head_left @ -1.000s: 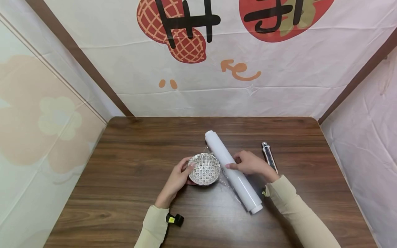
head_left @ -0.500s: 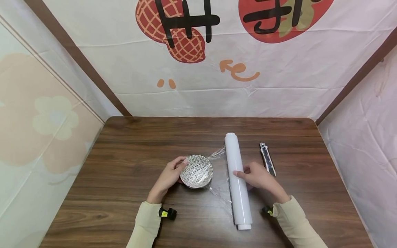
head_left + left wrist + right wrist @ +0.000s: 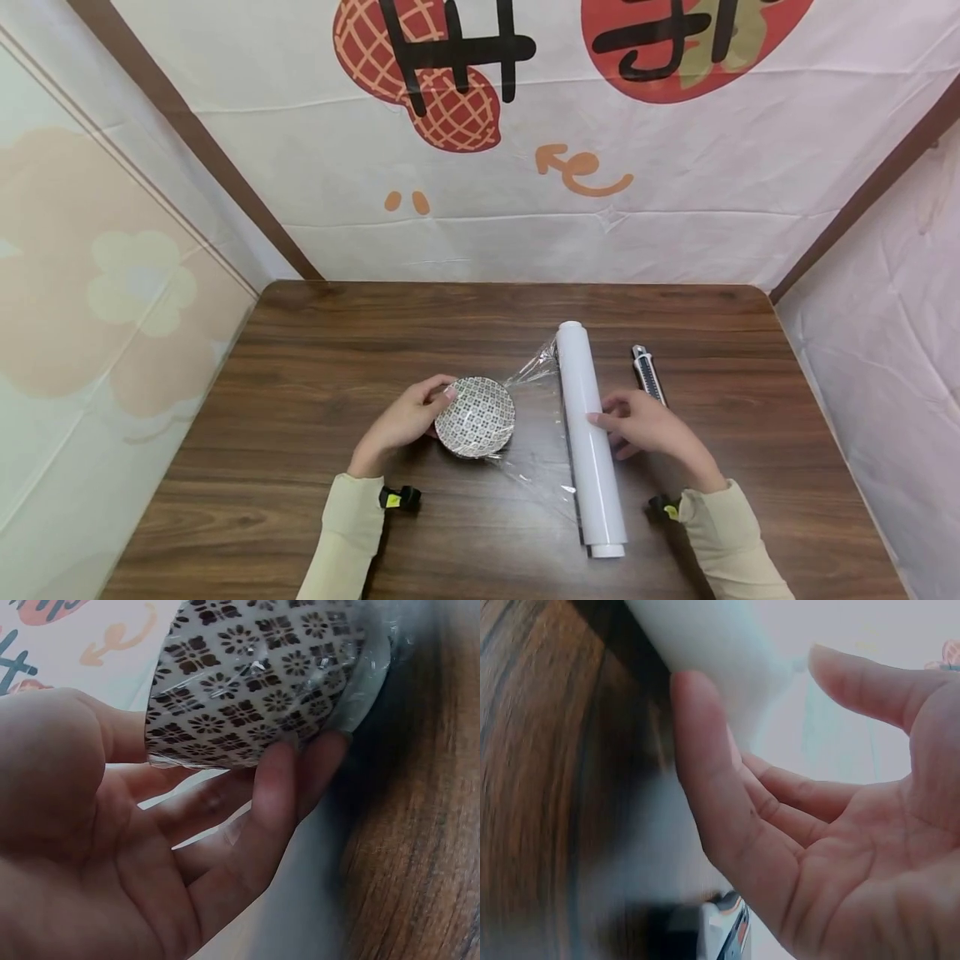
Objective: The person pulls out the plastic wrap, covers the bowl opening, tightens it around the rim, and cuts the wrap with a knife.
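Note:
A small bowl (image 3: 476, 417) with a dark floral pattern on white has clear film over its surface. My left hand (image 3: 408, 413) grips it from the left, thumb over its edge; in the left wrist view, fingers (image 3: 274, 780) press against the patterned wall (image 3: 247, 682). Right of the bowl, a white roll of cling film (image 3: 590, 442) lies lengthwise on the table. A sheet of clear film (image 3: 536, 450) stretches between roll and bowl. Along the roll's right side is my right hand (image 3: 648, 423), thumb at the roll, fingers loosely bent and spread; no firm grip shows.
A utility knife (image 3: 648, 373) lies on the wooden table (image 3: 360, 333) just beyond my right hand. White printed cloth walls (image 3: 480, 242) stand along the back and both sides.
The roll has moved right, away from the bowl, and swung to nearly lengthwise. More film now spans the gap. The bowl shifted slightly left with my left hand; my right hand's fingers have loosened.

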Demonstrator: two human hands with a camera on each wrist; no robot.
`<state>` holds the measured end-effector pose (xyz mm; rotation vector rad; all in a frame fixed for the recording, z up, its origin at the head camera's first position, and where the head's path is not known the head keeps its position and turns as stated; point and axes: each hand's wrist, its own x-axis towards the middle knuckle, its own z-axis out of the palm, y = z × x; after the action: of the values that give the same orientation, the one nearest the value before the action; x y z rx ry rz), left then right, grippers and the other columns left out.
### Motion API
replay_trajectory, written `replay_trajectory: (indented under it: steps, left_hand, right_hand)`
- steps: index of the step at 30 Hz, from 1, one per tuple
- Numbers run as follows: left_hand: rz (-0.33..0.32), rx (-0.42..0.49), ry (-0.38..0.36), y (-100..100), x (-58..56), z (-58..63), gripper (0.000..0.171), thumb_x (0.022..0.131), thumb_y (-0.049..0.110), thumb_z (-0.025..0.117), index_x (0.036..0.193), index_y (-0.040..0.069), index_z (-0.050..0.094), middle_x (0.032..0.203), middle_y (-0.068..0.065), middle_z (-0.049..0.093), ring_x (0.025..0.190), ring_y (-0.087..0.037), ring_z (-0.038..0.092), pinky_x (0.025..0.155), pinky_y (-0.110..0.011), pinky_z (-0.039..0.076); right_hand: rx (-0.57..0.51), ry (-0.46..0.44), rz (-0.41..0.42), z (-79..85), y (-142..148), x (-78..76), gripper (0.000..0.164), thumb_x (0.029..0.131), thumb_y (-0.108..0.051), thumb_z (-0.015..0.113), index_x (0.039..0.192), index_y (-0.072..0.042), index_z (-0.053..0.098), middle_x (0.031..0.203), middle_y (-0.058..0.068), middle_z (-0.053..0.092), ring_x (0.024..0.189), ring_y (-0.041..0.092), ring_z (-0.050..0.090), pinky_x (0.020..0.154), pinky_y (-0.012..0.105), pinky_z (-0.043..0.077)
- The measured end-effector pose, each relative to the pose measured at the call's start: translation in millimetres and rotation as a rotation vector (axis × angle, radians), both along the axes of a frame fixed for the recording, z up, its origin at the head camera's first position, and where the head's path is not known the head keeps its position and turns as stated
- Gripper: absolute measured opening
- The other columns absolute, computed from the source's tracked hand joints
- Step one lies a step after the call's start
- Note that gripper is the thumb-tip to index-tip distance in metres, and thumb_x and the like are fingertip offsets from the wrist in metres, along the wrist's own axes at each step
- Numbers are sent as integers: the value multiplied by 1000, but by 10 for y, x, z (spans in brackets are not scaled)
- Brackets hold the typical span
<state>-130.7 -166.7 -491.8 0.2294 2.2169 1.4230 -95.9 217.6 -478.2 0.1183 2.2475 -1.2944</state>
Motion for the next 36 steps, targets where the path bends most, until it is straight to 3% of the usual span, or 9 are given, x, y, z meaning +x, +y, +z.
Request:
replay_trajectory:
  steps: [6, 11, 19, 21, 22, 25, 28, 32, 36]
  left_hand:
    - [1, -11, 12, -90, 15, 26, 40, 112, 26, 50, 145, 4, 56, 103, -18, 70, 80, -18, 66, 71, -38, 62]
    - [17, -37, 43, -265, 28, 35, 40, 112, 24, 51, 145, 2, 56, 97, -17, 67, 77, -14, 63, 69, -36, 61]
    - [9, -174, 118, -521, -6, 88, 43, 112, 30, 51, 147, 7, 58, 84, -8, 58, 69, -14, 52, 60, -27, 47]
    - [-4, -208, 119, -537, -27, 108, 44, 112, 31, 51, 148, 7, 57, 91, -11, 62, 73, -16, 53, 63, -28, 47]
    - [-22, -224, 121, -542, -38, 127, 45, 112, 31, 50, 149, 6, 56, 99, -14, 66, 80, -20, 60, 69, -33, 52]
    - [-63, -314, 141, -526, -90, 243, 51, 112, 37, 49, 151, 5, 53, 127, -20, 68, 110, -33, 67, 91, -49, 58]
    - [-80, -418, 200, -454, -166, 451, 57, 111, 44, 48, 150, 2, 51, 142, -23, 64, 132, -41, 61, 108, -60, 51]
    - [-88, -422, 302, -194, -309, 756, 48, 110, 43, 53, 139, 5, 57, 131, -18, 70, 122, -35, 67, 102, -55, 54]
    - [-184, -366, 405, 182, -473, 953, 30, 109, 34, 58, 127, 10, 61, 123, -10, 74, 117, -29, 70, 102, -49, 56]
  right_hand:
    - [-36, 0, -16, -28, 70, 26, 54, 101, -27, 71, 136, 11, 54, 114, 26, 69, 79, 22, 73, 66, 39, 66]
    - [-52, 32, -12, -67, 8, 50, 57, 102, -29, 69, 138, 12, 54, 114, 27, 70, 79, 21, 73, 66, 39, 66]
    - [5, 74, -22, -102, -179, 96, 56, 101, -35, 70, 133, 9, 57, 114, 24, 71, 80, 20, 72, 66, 36, 65]
    - [33, 80, -29, -117, -207, 111, 54, 101, -36, 70, 132, 8, 59, 112, 22, 72, 79, 19, 72, 66, 35, 65]
    - [41, 84, -34, -120, -217, 118, 54, 101, -36, 70, 132, 7, 60, 112, 22, 73, 79, 19, 72, 66, 35, 65]
    - [47, 95, -49, -109, -236, 137, 60, 101, -39, 70, 135, 8, 58, 113, 21, 73, 79, 19, 72, 66, 35, 65]
    - [56, 110, -59, -98, -246, 149, 64, 100, -42, 71, 138, 7, 56, 111, 20, 72, 78, 17, 72, 67, 34, 65]
    - [95, 146, -55, -94, -238, 159, 65, 99, -43, 71, 139, 6, 57, 106, 16, 73, 71, 16, 70, 64, 31, 62]
    - [160, 200, -29, -84, -227, 167, 64, 99, -46, 71, 137, 5, 59, 100, 12, 74, 73, 15, 67, 66, 30, 56]
